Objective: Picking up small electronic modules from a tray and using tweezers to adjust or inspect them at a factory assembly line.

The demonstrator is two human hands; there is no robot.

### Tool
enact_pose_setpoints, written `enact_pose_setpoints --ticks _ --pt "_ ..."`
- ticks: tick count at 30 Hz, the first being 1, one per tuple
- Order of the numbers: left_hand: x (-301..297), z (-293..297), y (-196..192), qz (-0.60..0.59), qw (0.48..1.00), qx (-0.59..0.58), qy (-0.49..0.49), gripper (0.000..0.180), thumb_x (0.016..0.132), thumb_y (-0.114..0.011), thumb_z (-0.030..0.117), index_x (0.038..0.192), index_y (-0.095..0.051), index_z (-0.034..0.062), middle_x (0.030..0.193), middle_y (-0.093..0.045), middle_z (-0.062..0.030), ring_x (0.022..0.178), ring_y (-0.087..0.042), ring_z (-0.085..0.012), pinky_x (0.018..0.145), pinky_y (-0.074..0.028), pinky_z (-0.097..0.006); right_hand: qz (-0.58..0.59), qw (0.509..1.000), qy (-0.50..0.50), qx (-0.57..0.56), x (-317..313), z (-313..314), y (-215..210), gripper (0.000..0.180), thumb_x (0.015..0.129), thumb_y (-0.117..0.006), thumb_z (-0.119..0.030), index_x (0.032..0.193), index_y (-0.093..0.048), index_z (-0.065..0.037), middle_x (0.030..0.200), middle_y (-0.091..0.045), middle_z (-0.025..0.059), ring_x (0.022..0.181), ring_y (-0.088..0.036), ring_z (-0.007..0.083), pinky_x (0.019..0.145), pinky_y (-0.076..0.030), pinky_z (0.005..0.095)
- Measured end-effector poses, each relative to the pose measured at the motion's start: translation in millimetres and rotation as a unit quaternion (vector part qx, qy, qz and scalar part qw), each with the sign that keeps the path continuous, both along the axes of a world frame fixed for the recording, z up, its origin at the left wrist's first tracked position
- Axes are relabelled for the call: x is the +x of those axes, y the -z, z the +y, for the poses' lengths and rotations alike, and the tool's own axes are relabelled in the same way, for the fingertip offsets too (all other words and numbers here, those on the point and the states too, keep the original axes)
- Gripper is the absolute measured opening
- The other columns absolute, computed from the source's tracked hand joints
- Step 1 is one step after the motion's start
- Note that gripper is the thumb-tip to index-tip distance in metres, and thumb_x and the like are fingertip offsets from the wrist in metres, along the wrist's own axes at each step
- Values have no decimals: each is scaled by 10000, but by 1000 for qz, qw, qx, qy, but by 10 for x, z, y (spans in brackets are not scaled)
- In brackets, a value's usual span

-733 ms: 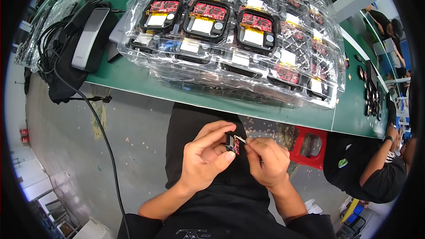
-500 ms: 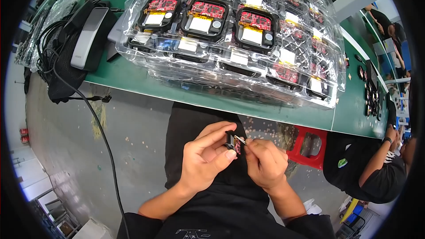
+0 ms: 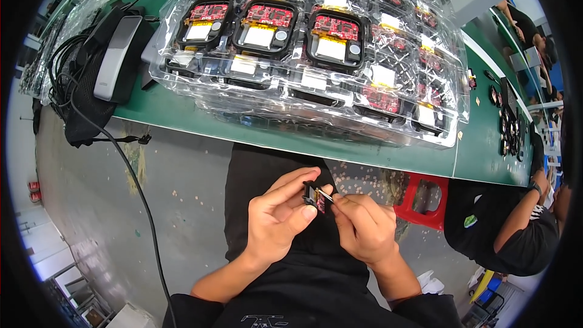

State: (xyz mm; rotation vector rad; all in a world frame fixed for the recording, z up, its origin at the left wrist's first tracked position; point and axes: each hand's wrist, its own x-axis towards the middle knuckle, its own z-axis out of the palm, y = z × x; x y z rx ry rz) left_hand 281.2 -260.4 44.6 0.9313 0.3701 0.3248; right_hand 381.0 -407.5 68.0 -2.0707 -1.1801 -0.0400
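My left hand (image 3: 280,214) pinches a small black part with a red circuit board (image 3: 314,196) between thumb and fingers, held over my lap below the table edge. My right hand (image 3: 363,226) grips a thin metal tool (image 3: 326,195) whose tip touches the small part. Both hands are close together, fingers nearly meeting. On the green table (image 3: 182,115) above lie clear plastic trays (image 3: 316,85) holding several red circuit boards in black housings with yellow-edged white cells.
A black bag with a grey device (image 3: 115,54) and black cables (image 3: 130,176) lies at the table's left end. A red stool (image 3: 425,203) stands to my right. Another person in black (image 3: 516,231) sits at the right. Small black parts (image 3: 507,127) line the table's far right.
Both hands stay in the same place over my lap. The tool tip shifts slightly against the small part; nothing else moves.
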Motion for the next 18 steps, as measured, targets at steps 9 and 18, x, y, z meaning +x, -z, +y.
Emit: enact_pose_setpoints --ticks 9,18 --pt "-9 93 -161 -37 997 57 -27 648 847 -841 305 1276 -587 -109 1254 -578 -224 1128 -678 -367 956 -604 -483 -32 986 30 162 239 -291 9 193 806 -797 -25 971 -697 -8 806 -711 90 657 -674 183 570 -538 310" --pt "331 272 -778 -243 877 415 1 612 769 -888 117 1233 -490 92 1248 -453 -205 1108 -675 -446 920 -627 -473 -81 940 330 21 1175 -370 -384 227 915 -669 -8 1133 -624 33 1007 -621 141 785 -645 264 710 -519 350"
